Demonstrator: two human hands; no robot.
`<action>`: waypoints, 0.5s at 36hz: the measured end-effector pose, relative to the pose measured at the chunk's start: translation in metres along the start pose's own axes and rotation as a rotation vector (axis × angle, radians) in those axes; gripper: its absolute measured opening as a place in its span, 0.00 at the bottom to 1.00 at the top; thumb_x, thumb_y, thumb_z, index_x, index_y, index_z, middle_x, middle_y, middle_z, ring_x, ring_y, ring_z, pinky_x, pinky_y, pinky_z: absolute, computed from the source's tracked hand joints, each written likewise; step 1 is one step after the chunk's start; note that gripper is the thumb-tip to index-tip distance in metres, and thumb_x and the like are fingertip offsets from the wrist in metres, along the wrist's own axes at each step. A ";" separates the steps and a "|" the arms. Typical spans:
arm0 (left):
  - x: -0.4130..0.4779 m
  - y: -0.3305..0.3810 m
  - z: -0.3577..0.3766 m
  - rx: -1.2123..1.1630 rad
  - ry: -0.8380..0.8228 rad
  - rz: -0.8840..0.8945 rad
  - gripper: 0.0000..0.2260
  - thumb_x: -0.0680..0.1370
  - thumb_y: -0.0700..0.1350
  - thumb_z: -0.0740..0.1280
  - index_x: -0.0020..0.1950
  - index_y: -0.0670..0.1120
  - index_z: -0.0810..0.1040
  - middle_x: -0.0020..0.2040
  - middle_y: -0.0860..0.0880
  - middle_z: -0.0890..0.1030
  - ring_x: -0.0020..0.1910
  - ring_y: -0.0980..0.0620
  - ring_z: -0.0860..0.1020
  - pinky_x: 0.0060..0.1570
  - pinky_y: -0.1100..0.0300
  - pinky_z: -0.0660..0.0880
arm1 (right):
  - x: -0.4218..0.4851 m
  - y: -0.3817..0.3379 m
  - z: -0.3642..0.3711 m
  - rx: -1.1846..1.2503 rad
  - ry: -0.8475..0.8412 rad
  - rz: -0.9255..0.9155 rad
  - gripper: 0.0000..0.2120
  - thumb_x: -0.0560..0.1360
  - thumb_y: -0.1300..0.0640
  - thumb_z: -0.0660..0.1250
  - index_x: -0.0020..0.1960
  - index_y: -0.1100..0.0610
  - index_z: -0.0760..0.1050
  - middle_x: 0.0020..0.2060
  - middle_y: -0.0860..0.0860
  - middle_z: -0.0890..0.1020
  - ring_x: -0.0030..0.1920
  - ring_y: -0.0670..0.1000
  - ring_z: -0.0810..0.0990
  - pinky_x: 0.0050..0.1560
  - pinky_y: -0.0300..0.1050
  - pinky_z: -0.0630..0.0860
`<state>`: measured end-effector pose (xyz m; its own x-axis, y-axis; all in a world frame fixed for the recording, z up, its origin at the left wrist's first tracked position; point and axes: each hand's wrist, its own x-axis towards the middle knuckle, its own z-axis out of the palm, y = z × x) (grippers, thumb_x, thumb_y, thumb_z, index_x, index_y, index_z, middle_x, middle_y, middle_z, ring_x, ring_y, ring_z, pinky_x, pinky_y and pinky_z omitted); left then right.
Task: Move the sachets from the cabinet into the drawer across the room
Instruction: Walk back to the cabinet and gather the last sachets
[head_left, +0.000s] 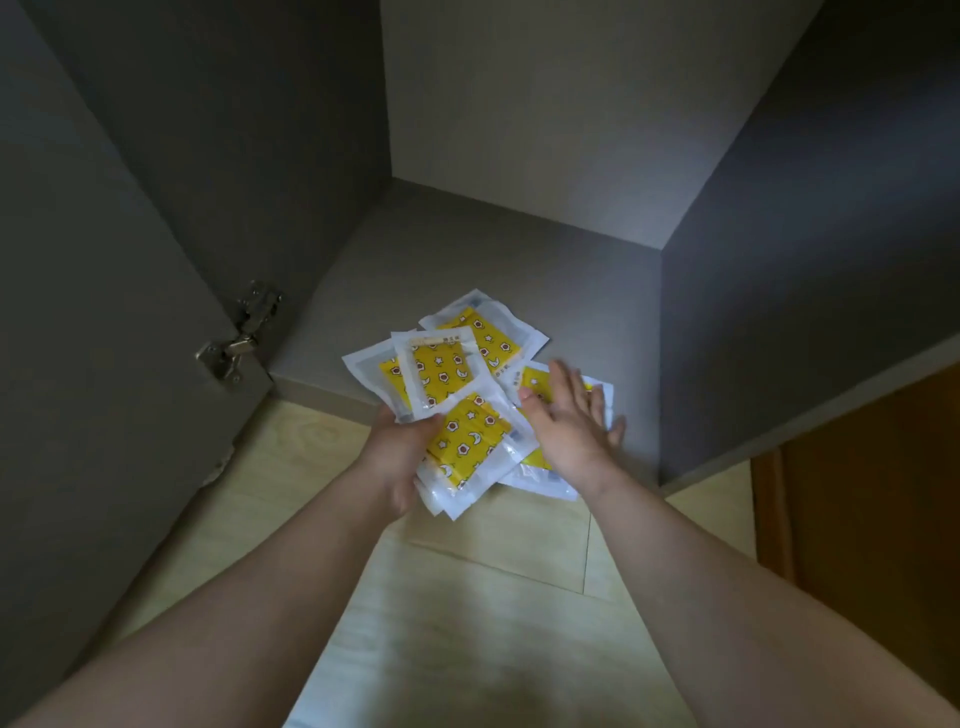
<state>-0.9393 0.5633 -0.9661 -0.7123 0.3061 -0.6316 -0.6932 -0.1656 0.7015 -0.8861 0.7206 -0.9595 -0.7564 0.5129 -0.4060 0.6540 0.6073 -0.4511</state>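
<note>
Several white sachets with yellow star-and-flower print lie at the front edge of the grey cabinet floor (467, 260). My left hand (402, 452) grips a fanned bundle of sachets (452, 395), thumb on top, partly over the cabinet's front edge. My right hand (569, 421) lies flat with straight fingers on the sachets on the cabinet floor (602, 400) at the right. One more sachet (480, 325) sits behind the bundle, and I cannot tell whether it is part of the bundle.
The cabinet door (104, 312) stands open at the left on a metal hinge (241, 335). The cabinet's right wall (805, 260) is close to my right hand. Pale wood floor (467, 597) lies below, and a brown wooden panel (857, 493) stands at the right.
</note>
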 end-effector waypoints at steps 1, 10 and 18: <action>0.001 -0.001 0.002 0.014 -0.004 0.002 0.18 0.78 0.35 0.63 0.67 0.44 0.69 0.59 0.41 0.79 0.48 0.42 0.80 0.44 0.49 0.77 | -0.002 -0.002 0.002 0.009 -0.009 -0.013 0.30 0.79 0.37 0.47 0.77 0.44 0.43 0.77 0.45 0.43 0.76 0.52 0.38 0.72 0.59 0.36; 0.002 -0.014 0.015 0.043 -0.049 0.027 0.21 0.75 0.35 0.67 0.67 0.43 0.68 0.58 0.41 0.80 0.49 0.41 0.81 0.44 0.48 0.79 | -0.018 -0.017 0.021 0.070 -0.054 -0.134 0.32 0.79 0.39 0.50 0.77 0.49 0.44 0.77 0.44 0.45 0.76 0.51 0.38 0.73 0.52 0.35; -0.002 -0.013 0.013 0.071 -0.066 0.069 0.21 0.74 0.31 0.67 0.66 0.41 0.70 0.53 0.40 0.81 0.41 0.45 0.82 0.33 0.55 0.80 | -0.025 -0.025 0.023 0.239 -0.056 -0.246 0.21 0.81 0.53 0.55 0.74 0.54 0.61 0.74 0.49 0.61 0.75 0.50 0.53 0.74 0.42 0.49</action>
<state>-0.9274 0.5768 -0.9694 -0.7476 0.3580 -0.5594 -0.6314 -0.1221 0.7658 -0.8831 0.6782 -0.9566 -0.8941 0.3307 -0.3021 0.4423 0.5457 -0.7117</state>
